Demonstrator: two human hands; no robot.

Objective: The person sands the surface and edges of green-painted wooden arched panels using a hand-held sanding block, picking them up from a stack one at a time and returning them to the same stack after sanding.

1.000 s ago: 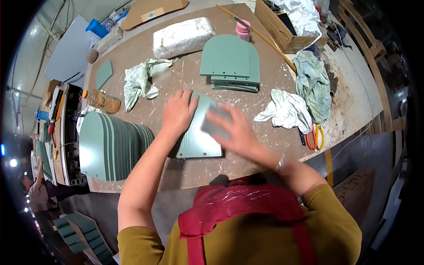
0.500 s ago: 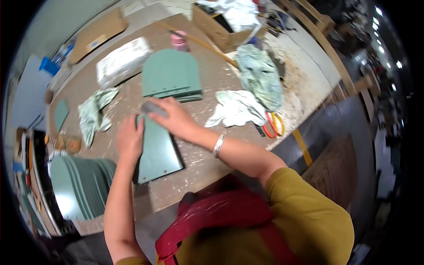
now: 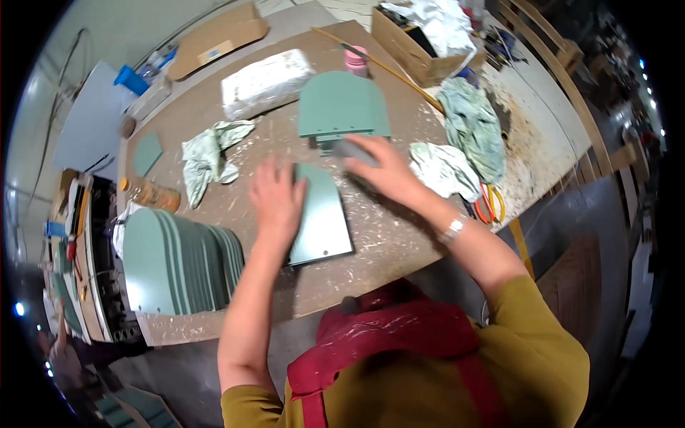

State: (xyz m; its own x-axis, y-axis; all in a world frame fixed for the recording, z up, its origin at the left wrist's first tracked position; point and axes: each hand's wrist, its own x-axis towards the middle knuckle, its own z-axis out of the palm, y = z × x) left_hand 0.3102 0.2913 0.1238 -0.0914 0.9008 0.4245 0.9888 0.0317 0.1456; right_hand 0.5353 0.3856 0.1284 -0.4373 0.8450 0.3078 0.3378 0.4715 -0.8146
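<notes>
A green panel [image 3: 321, 221] with a rounded far end and a small hole near its front edge lies on the brown worktable in front of me. My left hand [image 3: 277, 203] rests along its left edge, fingers stretched out and thumb on the panel. To the right of the panel, my right hand [image 3: 387, 167] grips a grey block that looks like a sanding sponge [image 3: 351, 153]; it is blurred by motion. Just beyond that hand lies a short stack of similar green panels [image 3: 342, 103], with small holes along its near edge.
Many green panels stand upright in a row [image 3: 178, 264] at the left front, near an orange-capped bottle [image 3: 151, 194]. Rags [image 3: 446, 170] lie on both sides. Scissors [image 3: 489, 203], a wooden stick [image 3: 399, 70], a pink bottle [image 3: 355, 60] and a wrapped white package [image 3: 265, 82] surround the work.
My right hand has lifted off the panel's far end with the grey block and moved right. My left hand stays at the panel's left edge. The whole view has shifted.
</notes>
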